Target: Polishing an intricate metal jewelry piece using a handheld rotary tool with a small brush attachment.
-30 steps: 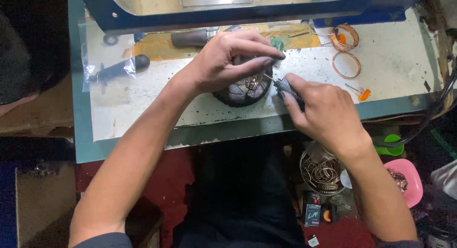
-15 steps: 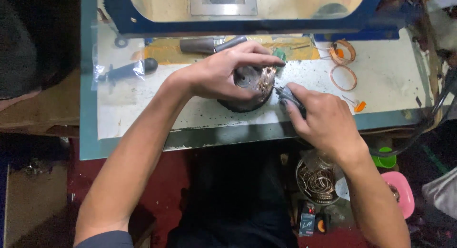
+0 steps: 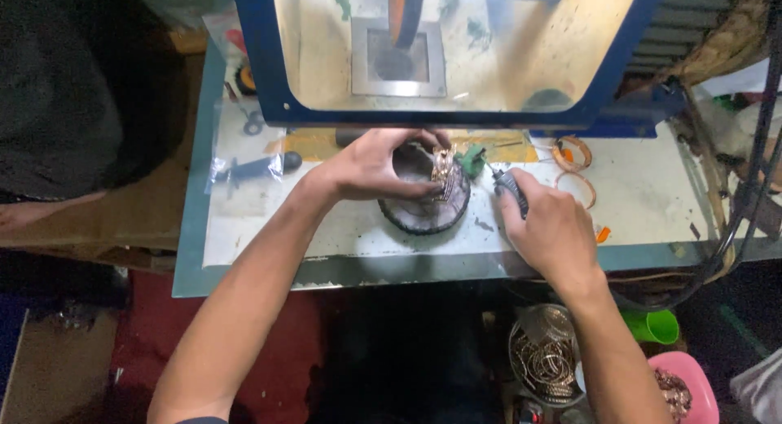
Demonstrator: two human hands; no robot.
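Left hand (image 3: 371, 165) clasps gold bangles (image 3: 443, 173) atop the round dark pad (image 3: 423, 208), mid-desk (image 3: 326, 228) | right hand (image 3: 550, 228) clenched round a dark hand tool (image 3: 511, 189) at the pad's 3 o'clock | loose bangles (image 3: 574, 167) at 2 o'clock | bagged tool (image 3: 248, 170) at 9 o'clock

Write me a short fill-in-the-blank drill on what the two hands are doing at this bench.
The left hand holds gold-coloured rings over a round ____ pad.
The right hand grips a dark ____.
Two loose bangles lie to the ____ of the pad.
The bowl of bangles sits ____ the table edge.

Missing words: black; tool; right; below
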